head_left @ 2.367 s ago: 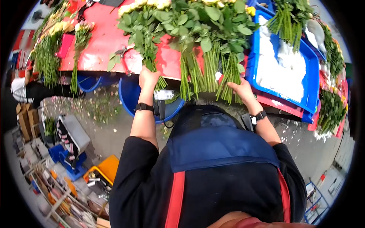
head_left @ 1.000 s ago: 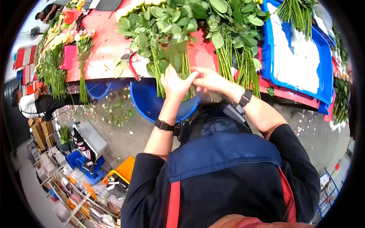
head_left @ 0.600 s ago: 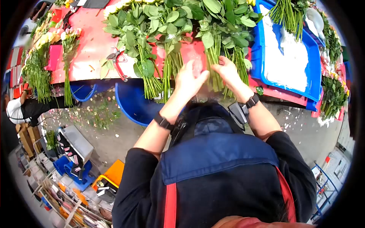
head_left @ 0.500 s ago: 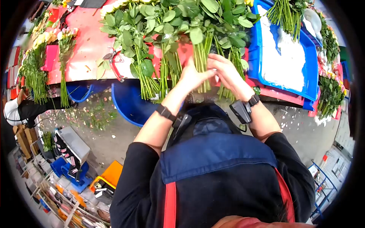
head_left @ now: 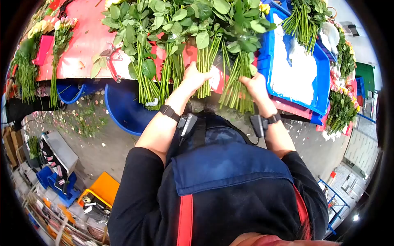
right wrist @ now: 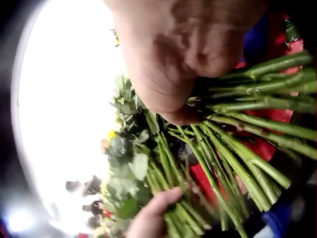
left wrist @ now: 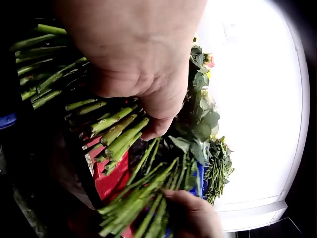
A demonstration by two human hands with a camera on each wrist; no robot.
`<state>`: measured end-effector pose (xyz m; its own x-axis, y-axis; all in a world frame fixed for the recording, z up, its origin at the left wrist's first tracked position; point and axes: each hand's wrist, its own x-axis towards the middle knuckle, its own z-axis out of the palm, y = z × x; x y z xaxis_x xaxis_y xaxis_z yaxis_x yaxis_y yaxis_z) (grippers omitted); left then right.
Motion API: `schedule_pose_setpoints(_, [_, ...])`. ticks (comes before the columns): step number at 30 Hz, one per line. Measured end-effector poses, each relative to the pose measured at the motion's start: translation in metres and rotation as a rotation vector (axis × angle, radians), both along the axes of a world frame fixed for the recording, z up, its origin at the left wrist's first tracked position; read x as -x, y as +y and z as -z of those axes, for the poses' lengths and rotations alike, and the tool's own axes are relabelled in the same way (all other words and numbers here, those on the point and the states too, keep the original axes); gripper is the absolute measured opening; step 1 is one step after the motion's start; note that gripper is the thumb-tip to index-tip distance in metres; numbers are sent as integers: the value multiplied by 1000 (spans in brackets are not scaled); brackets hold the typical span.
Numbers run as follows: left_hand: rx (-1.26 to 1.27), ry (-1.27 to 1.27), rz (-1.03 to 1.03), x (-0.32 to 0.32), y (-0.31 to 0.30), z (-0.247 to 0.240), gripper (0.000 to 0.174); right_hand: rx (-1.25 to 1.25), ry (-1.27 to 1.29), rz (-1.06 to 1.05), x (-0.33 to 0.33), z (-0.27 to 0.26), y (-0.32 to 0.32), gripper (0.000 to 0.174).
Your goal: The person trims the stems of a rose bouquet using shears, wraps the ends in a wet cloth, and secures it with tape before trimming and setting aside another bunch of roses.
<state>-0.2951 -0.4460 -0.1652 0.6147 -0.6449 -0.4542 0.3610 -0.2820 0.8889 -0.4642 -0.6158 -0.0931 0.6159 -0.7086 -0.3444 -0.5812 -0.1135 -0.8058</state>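
Observation:
Several leafy bunches of pale flowers lie side by side along the red table's front edge, their cut stems hanging over it. My left hand grips the middle bunch of stems, thumb across the front and fingers behind. To its right, my right hand holds another bunch of stems, its thumb laid over them. Close up in the left wrist view, thick cut stem ends stick out below the left hand. Stems fan out under the right hand in the right wrist view; its fingers are mostly hidden.
Red-handled pruning shears lie on the red table at left. A blue tray with white material stands at right. Below the table edge are a blue tub and another blue bucket. More bunches lie beyond the tray.
My hands, together around one bunch half a second ago, have parted. The left stays on that bunch, and the right has moved right to take hold of the neighbouring one.

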Motion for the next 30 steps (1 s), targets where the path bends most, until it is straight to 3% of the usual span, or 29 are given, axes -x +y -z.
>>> schedule_pose_setpoints(5, [-105, -112, 17, 1, -2, -4, 43, -585, -189, 116, 0, -106, -22, 44])
schedule_pose_setpoints(6, [-120, -113, 10, 1, -2, -1, 43, -608, -219, 96, 2, -112, -28, 44])
schedule_pose_setpoints(9, [-113, -73, 80, -4, 0, 5, 64, -651, -238, 106, -1, -117, -28, 45])
schedule_pose_setpoints(12, [-119, -22, 87, -4, 4, -12, 59, -509, -291, 91, -9, -94, -5, 55])
schedule_pose_setpoints(13, [-126, -20, 79, -5, 4, -20, 58, -452, -293, 55, -6, -73, -5, 54])
schedule_pose_setpoints(14, [-146, -90, 80, -5, 1, 5, 55, -404, -118, 71, 2, -40, -14, 51])
schedule_pose_setpoints(15, [-79, -61, 43, -2, 3, -1, 54, -539, -143, 134, -7, -56, 8, 50])
schedule_pose_setpoints(16, [-15, -31, 37, 0, 2, -10, 52, -503, -176, 108, -14, -63, 23, 51])
schedule_pose_setpoints(17, [50, -1, 37, 0, 2, -17, 51, -365, -210, 53, -9, -36, 22, 52])
schedule_pose_setpoints(19, [106, 4, 30, 3, 3, -36, 48, -362, -125, 75, -2, 13, 19, 48])
schedule_pose_setpoints(20, [77, -21, 49, 2, 3, -30, 47, -336, -227, 31, 1, 24, 22, 46])
schedule_pose_setpoints(21, [46, -48, 64, 1, 2, -22, 46, -315, -171, 36, 0, 13, 28, 44])
schedule_pose_setpoints(23, [33, -38, 55, 5, 2, -26, 46, -259, -60, -5, 4, 45, 23, 42])
schedule_pose_setpoints(25, [15, -38, 54, 4, 3, -18, 49, -158, -66, -192, 2, 13, 18, 45])
schedule_pose_setpoints(27, [-29, -40, 65, 4, 2, -26, 52, 80, 212, -395, 2, -14, 5, 47])
schedule_pose_setpoints(29, [-34, -25, 58, 5, 1, -28, 55, 243, 333, -568, 7, -59, -22, 44])
schedule_pose_setpoints(30, [-47, 2, 52, 5, 1, -33, 55, 199, 220, -456, 10, -79, -38, 39])
